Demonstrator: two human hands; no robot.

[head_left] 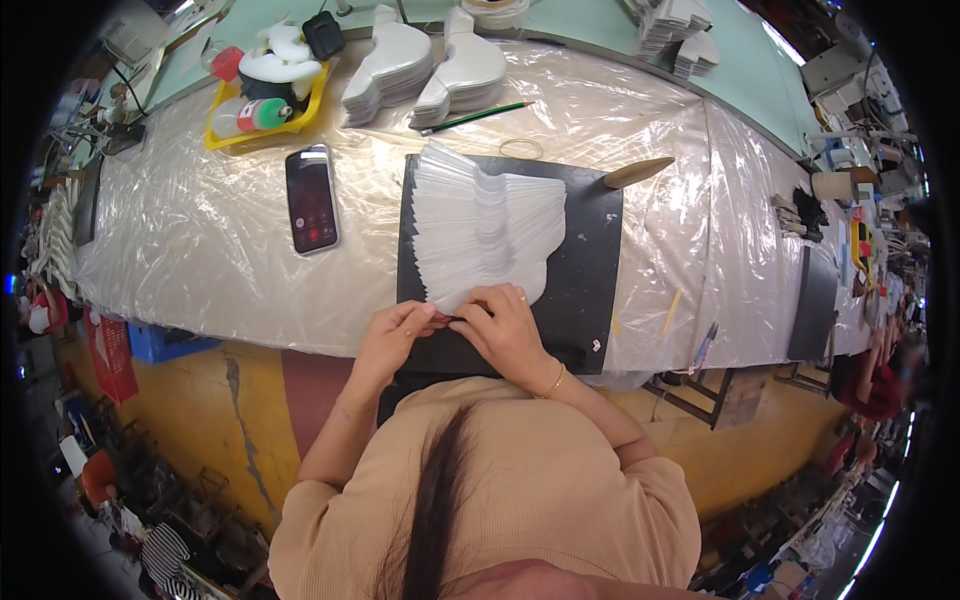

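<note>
A stack of white cut pieces (480,225), thin and shaped with a curve, lies fanned out in overlapping layers on a black board (585,260). My left hand (398,335) is at the near left corner of the fan, thumb and fingers pinched together. Close beside it, my right hand (503,322) bends its fingers over the fan's near edge, fingertips almost meeting the left ones. Something small and dark shows between the fingertips, too small to name. A pointed wooden tool (640,173) rests across the board's far right corner.
Plastic sheeting covers the table (180,250). A phone (312,200) lies left of the board. Farther back are a yellow basket (222,128) with a bottle, two white stacks (388,70), a green pencil (478,118) and a rubber band (520,149). Snips (706,345) lie at right.
</note>
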